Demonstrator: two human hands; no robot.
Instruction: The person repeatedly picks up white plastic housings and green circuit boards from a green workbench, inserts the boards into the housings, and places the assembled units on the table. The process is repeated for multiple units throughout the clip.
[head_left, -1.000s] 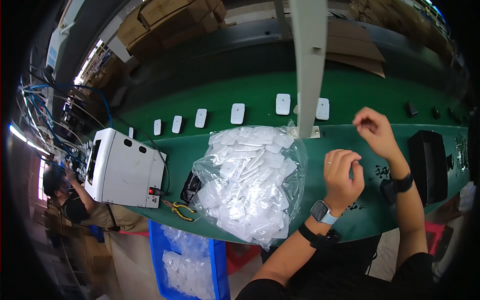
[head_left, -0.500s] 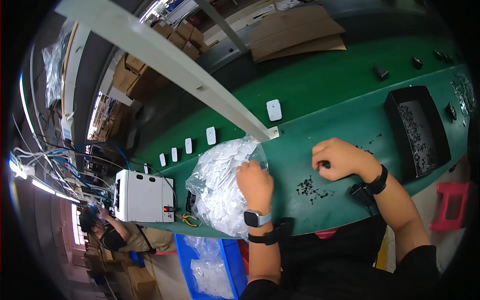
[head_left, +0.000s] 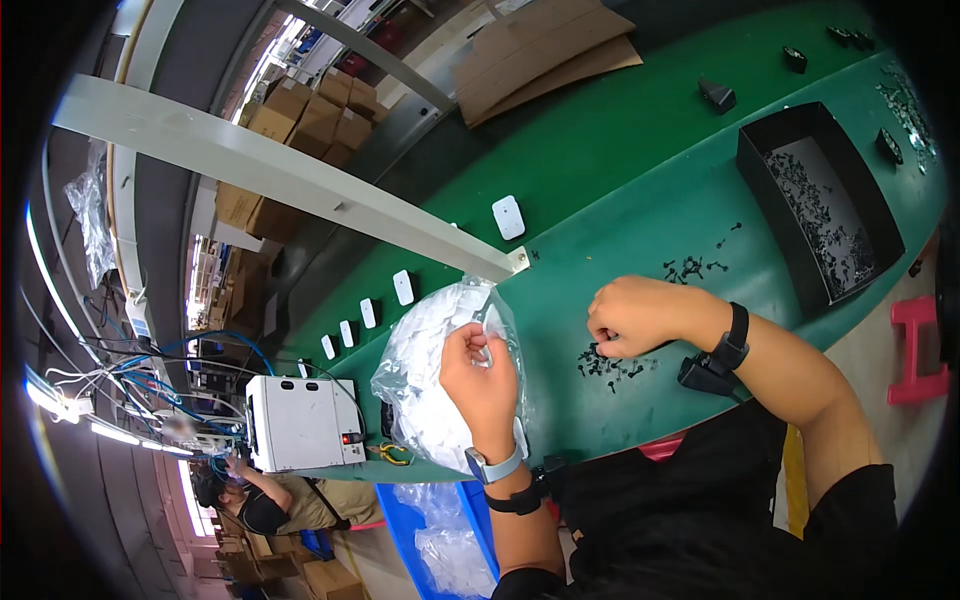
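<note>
Over a clear plastic bag of white flat pieces (head_left: 420,370), my left hand (head_left: 480,385) is closed in a pinch. Something pale shows at its fingertips, too small to make out. My right hand (head_left: 650,315) has its fingers curled down at a small heap of black parts (head_left: 612,368) on the green bench. Whatever those fingertips hold is hidden. More loose black parts (head_left: 692,267) lie just beyond that hand. Further right stands an open black box (head_left: 825,225) strewn inside with many such parts.
A white slanting post (head_left: 300,180) meets the bench behind the bag. White cases (head_left: 508,217) are lined along the green belt (head_left: 600,150). A white machine (head_left: 305,420) and yellow-handled pliers (head_left: 393,454) are at left, near another person (head_left: 275,497). A blue bin (head_left: 410,520) stands below the bench.
My left hand has drawn up from the bag's contents, its fingers now pinched upward. The right hand has come down to the heap of black parts. The whole view has shifted and tilted.
</note>
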